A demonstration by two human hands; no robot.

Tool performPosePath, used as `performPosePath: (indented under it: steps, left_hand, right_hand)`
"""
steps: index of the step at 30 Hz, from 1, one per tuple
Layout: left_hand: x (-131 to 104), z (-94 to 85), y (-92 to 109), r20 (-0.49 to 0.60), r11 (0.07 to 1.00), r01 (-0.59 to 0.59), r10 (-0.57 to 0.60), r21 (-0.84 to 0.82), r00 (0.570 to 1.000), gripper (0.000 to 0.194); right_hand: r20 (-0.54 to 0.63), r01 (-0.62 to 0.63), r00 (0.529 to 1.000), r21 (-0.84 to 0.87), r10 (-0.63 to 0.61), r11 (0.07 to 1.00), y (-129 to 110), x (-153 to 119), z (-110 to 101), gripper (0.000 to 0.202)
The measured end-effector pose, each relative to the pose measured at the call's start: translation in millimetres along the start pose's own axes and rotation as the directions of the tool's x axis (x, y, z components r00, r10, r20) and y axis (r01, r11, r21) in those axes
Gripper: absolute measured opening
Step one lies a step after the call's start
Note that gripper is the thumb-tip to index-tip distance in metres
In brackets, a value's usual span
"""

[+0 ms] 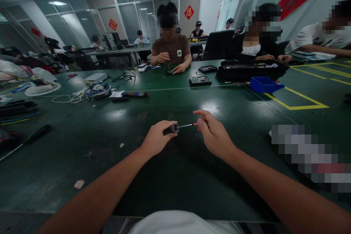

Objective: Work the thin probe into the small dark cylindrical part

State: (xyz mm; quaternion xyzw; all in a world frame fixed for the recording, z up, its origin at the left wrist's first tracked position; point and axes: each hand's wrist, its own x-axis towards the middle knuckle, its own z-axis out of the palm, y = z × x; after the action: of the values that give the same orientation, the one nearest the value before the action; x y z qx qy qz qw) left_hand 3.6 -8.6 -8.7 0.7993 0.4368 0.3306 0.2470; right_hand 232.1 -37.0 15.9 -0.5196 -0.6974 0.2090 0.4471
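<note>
Gripping a dark cylinder point(170, 129) above the green surface point(170, 190), my left hand point(156, 139) has its thumb and fingers closed around the sides, the round open end turned to the right. Watching from a distance, I see my right hand point(218, 137) pinch the red handle of a slim screwdriver point(187, 125) with thumb and fingers, one finger stretched out above it. The metal shaft bridges the gap between the two hands and points at the cylinder's open end; whether the tip touches the rim, I cannot tell. Well off to my left lies a black-handled screwdriver point(38, 133). Farther across, a blue tray point(265, 85) stands to the right of a dark flat device point(200, 80), while opposite me a co-worker in a brown shirt point(171, 49) holds a thin tool over a small green piece point(169, 72)
</note>
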Motion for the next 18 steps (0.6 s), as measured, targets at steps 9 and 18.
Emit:
performPosePath:
  steps: [9, 18]
  left_hand:
    - [-0.1, 0.7, 4.5, 0.029, 0.997, -0.012, 0.010, 0.073, 1.000, 0.040]
    - [-1.2, -0.8, 4.0, -0.037, 0.997, -0.030, 0.032, 0.066, 0.999, 0.041]
  right_hand:
    - [0.023, -0.089, 0.996, 0.112, 0.087, 0.990, -1.4, -0.6, -1.9, 0.031]
    - [0.084, -0.299, 0.945, 0.619, 0.317, 0.726, 8.6, 10.7, 5.2, 0.030]
